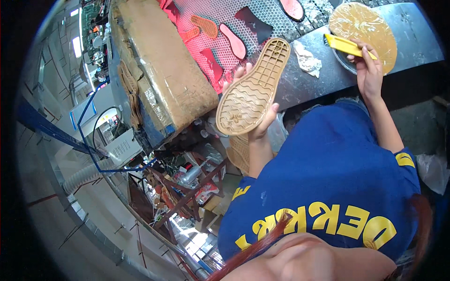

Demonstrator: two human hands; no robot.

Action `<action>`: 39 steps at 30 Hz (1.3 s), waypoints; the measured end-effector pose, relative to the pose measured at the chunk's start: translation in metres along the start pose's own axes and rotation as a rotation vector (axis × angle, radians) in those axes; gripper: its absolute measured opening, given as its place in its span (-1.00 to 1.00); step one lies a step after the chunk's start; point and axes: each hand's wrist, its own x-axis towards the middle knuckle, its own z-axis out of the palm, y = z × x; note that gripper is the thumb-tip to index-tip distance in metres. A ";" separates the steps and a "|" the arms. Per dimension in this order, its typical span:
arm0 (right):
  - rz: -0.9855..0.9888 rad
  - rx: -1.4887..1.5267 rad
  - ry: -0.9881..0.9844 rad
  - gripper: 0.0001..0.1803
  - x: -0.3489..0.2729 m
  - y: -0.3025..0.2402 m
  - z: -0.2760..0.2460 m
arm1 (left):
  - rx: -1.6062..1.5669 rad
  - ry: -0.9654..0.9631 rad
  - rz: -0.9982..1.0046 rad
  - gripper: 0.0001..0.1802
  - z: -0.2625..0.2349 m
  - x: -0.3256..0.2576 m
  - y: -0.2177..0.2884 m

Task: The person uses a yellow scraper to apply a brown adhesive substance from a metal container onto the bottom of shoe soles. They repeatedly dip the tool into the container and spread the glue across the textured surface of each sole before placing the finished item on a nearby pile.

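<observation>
My left hand (pixel 263 125) is wrapped round the edges of a tan shoe sole (pixel 251 93), held up at a tilt. Its patterned face, a grid at one end and wavy ridges at the other, is turned up, and the palm side of the hand is partly hidden. In my right hand (pixel 369 70) is a yellow-handled brush (pixel 349 45), pinched between fingers and thumb. Dark bristles show at the brush's left end. Just beyond that hand lies a round tan lid (pixel 370 33), glossy and smeared, over the rim of a metal bowl (pixel 346 63).
A metal bench (pixel 300 93) runs along the far side with crumpled white plastic (pixel 307 60) on it. Behind, a honeycomb-patterned surface (pixel 234 18) bears pink insoles (pixel 233 40) and dark cut pieces. At left stands a large taped cardboard box (pixel 164 51). Another tan sole (pixel 239 152) lies below my left hand.
</observation>
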 end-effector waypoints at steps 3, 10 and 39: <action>-0.158 -0.097 -0.179 -0.78 -0.014 -0.024 0.053 | -0.178 0.094 0.028 0.12 0.008 -0.003 0.003; -0.534 -0.623 -0.432 -0.71 -0.014 -0.037 0.102 | 0.375 -0.135 0.017 0.05 -0.013 -0.005 0.022; -0.707 -0.625 -0.689 -0.64 -0.057 -0.032 0.153 | 0.557 0.098 -0.102 -0.20 0.001 -0.011 0.037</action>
